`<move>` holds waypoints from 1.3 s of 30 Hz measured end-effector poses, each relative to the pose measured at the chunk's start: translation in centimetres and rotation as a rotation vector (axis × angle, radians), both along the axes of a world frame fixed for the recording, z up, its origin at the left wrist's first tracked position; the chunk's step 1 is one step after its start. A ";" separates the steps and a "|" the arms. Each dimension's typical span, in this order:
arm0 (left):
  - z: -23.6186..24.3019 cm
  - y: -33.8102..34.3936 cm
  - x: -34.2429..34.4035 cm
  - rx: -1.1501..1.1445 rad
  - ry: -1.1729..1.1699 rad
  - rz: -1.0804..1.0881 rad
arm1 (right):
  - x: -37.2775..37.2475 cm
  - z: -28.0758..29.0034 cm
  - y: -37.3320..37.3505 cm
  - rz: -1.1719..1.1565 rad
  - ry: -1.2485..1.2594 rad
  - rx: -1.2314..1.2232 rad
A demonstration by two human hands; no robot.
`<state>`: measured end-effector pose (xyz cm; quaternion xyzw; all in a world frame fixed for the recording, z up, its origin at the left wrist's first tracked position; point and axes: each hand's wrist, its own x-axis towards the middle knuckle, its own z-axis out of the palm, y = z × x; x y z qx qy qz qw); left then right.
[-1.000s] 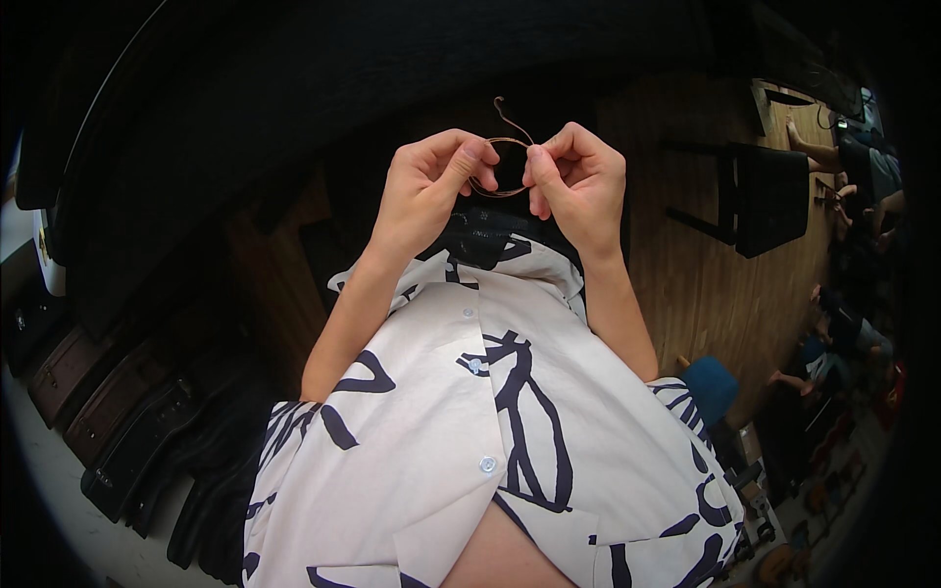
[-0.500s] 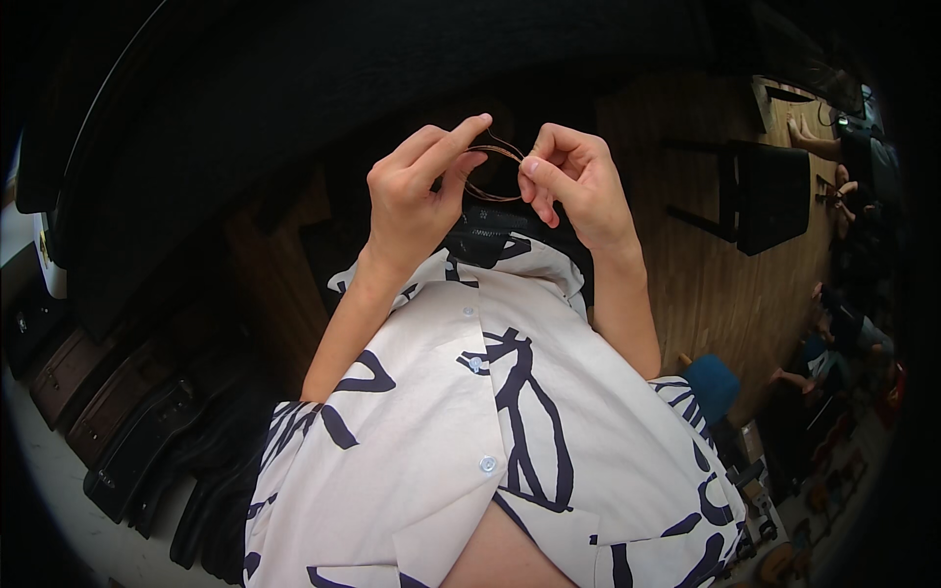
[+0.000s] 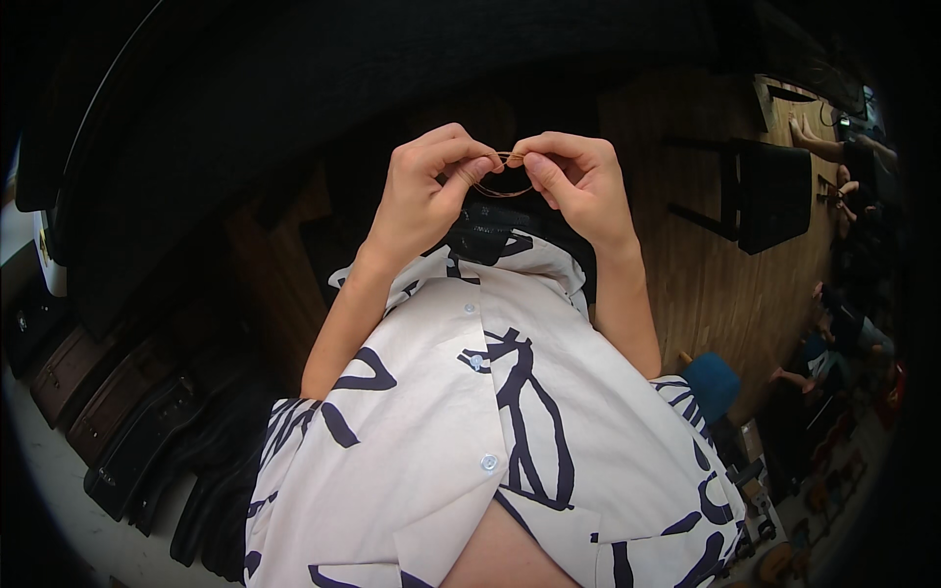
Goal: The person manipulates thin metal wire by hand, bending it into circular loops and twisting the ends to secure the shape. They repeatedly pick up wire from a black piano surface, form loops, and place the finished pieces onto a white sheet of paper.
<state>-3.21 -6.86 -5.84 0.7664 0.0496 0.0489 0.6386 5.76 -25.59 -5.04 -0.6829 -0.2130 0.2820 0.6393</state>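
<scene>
A small coil of thin, bronze-coloured guitar string (image 3: 504, 194) is held up between my two hands, above my lap. My left hand (image 3: 421, 191) pinches its left side between thumb and forefinger. On the opposite side, my right hand (image 3: 580, 186) grips the coil the same way, thumb against bent fingers. The fingertips of both hands are close together, with strands crossing the narrow gap at the top. Below them the coil's lower arc hangs in a curve. Where the strand's ends lie, I cannot tell.
A large dark surface (image 3: 323, 69) spans the far side. At left stand several dark instrument cases (image 3: 147, 431). To the right are a black chair (image 3: 774, 196) on the wooden floor (image 3: 676, 284), a blue seat (image 3: 713, 385) and other people (image 3: 848, 323).
My left hand has moved right and its raised fingers have closed onto the coil. Both hands' fingertips are nearer each other, and the loose strand above the coil no longer sticks up.
</scene>
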 end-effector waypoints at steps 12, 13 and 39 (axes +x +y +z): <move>-2.8 0.6 0.0 -0.716 0.216 -0.284 | 0.4 -2.5 -0.6 0.070 0.465 0.247; -2.9 0.6 -0.1 -0.790 0.240 -0.283 | 0.4 -2.6 -0.6 0.071 0.499 0.273; -1.8 1.8 -0.1 -0.708 0.202 0.096 | 0.4 -0.3 2.1 0.062 0.117 -0.041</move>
